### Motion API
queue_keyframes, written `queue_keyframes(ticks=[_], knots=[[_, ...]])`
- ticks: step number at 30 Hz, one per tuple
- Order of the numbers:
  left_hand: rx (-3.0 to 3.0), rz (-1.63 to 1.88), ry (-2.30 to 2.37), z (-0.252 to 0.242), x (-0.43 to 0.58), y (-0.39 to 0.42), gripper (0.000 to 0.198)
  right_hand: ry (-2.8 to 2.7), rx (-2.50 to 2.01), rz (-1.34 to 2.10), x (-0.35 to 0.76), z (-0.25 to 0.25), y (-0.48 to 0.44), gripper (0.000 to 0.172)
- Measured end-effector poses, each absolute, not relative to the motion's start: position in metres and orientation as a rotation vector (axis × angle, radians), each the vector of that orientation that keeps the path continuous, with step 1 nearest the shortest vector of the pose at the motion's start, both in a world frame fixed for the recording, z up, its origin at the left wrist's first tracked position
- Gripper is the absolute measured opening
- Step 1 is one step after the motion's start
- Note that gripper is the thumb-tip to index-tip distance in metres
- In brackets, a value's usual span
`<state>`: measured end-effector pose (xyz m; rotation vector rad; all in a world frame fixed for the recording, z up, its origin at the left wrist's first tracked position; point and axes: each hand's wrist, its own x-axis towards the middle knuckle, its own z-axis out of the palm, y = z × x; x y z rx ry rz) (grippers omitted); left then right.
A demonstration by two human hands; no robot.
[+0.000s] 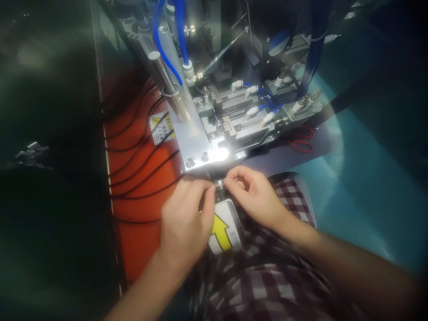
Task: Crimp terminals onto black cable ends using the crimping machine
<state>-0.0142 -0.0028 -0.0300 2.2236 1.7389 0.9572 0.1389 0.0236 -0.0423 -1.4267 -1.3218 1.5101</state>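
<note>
My left hand [189, 214] and my right hand [252, 194] meet at the front edge of a machine, fingertips almost touching. Between them is a small shiny metal piece [220, 183], too small to name. Thumb and forefinger of my left hand are pinched at its left side. The fingers of my right hand are pinched at its right side. Just below lies a white cover [229, 227] with a yellow arrow on it, partly hidden by my left hand. Directly above is the machine's bright metal plate [197, 149] with bolts.
Behind the plate stand pneumatic cylinders [250, 131] with white fittings and blue tubes [180, 31]. A metal post [163, 73] rises at the left. Black cables [143, 149] cross the orange base [133, 249], near a warning label [162, 127]. A red wire [302, 145] loops at right.
</note>
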Motion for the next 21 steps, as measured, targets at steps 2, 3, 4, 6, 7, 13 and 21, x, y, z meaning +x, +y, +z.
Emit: queue_keyframes(ticks=[2,3,4,6,7,13,21], knots=[[2.215,0.962,1.745,-0.03,-0.014,-0.002,0.006,-1.366,-1.45,1.479,0.139,-0.039,0.023,0.014],[2.209,0.966,1.748,-0.03,-0.013,-0.002,0.006,-1.416,-1.465,1.428,0.139,-0.037,0.024,0.013],[2.201,0.967,1.752,-0.03,-0.013,-0.002,0.006,-1.47,-1.48,1.364,0.139,-0.036,0.024,0.013],[2.187,0.961,1.772,-0.029,-0.012,-0.003,0.005,-1.535,-1.504,1.282,0.14,-0.034,0.025,0.013],[2.181,0.95,1.792,-0.028,-0.012,-0.003,0.005,-1.527,-1.509,1.308,0.14,-0.034,0.026,0.013],[2.141,0.871,1.908,-0.028,-0.011,-0.003,0.007,-1.28,-1.549,1.669,0.144,-0.039,0.03,0.01],[2.106,0.916,1.875,-0.027,-0.013,-0.003,0.006,-1.192,-1.411,1.654,0.151,-0.037,0.03,0.017]])
